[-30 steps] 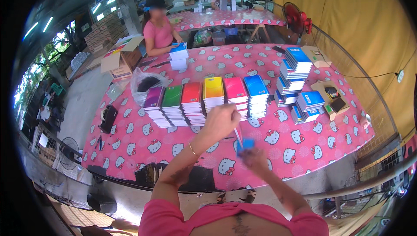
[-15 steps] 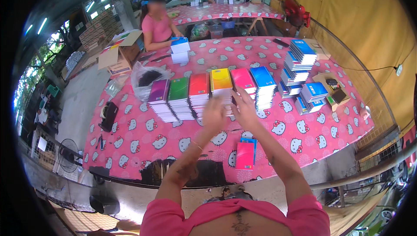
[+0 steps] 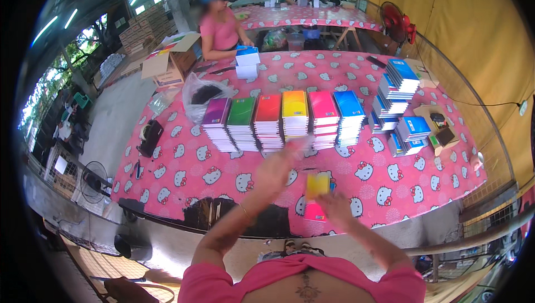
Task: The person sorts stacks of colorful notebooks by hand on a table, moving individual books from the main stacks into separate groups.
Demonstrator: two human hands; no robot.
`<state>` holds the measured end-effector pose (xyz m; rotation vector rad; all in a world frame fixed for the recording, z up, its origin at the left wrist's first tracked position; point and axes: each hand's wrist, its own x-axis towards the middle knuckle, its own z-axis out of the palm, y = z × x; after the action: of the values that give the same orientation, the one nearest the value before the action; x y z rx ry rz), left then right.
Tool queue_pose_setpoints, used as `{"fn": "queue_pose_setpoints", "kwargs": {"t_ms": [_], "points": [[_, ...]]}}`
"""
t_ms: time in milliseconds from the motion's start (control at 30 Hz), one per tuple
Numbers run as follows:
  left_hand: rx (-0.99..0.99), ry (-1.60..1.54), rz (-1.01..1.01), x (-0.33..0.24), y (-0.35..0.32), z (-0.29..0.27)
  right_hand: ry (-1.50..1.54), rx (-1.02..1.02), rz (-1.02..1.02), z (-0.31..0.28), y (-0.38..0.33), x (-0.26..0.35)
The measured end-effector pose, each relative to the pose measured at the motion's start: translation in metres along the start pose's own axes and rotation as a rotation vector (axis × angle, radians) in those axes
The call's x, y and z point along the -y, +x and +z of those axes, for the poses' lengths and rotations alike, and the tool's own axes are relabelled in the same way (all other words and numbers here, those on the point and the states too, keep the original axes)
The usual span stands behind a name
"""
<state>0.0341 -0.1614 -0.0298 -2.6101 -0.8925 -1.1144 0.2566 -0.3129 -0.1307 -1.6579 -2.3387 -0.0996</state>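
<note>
My right hand [image 3: 335,208] grips a yellow notebook [image 3: 317,185] by its lower right edge, above a pink notebook [image 3: 315,212] on the table near me. A sliver of a blue notebook [image 3: 332,186] shows beside them. My left hand [image 3: 274,173] is smeared by motion, reaching toward the row of stacks; a pale reddish blur lies at its fingertips, too unclear to name. That row holds spiral notebook stacks: purple [image 3: 216,112], green [image 3: 241,112], red [image 3: 268,108], yellow [image 3: 294,104], pink [image 3: 324,105] and blue [image 3: 349,104].
Blue notebook piles [image 3: 398,88] rise at the right, by an open carton [image 3: 440,124]. A tape dispenser [image 3: 150,137] sits at left, with a plastic bag [image 3: 203,94] behind. Across the table, a person in pink [image 3: 222,30] handles blue notebooks [image 3: 247,60]. A red fan [image 3: 395,23] stands behind.
My right hand has come from the stacks down toward me, bringing a yellow notebook over the pink one. My left hand stays near the stacks, slightly lower.
</note>
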Motion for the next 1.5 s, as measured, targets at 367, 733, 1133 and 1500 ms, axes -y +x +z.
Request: {"fn": "queue_pose_setpoints", "kwargs": {"t_ms": [367, 733, 1133, 1500], "points": [[0.157, -0.122, -0.165, 0.015, -0.018, 0.07, 0.76, -0.537, 0.472, -0.022, 0.076, -0.02], [0.423, -0.385, 0.312, 0.039, 0.013, -0.02, 2.152, -0.332, 0.672, -0.027, 0.182, -0.002], [0.3, -0.177, 0.046, 0.03, -0.032, 0.035, 0.469, -0.351, 0.979, 0.064, 0.015, 0.002], [0.744, -0.278, 0.52, -0.03, -0.076, 0.059, 0.288, -0.661, 0.167, -0.033, 0.246, -0.044]]}}
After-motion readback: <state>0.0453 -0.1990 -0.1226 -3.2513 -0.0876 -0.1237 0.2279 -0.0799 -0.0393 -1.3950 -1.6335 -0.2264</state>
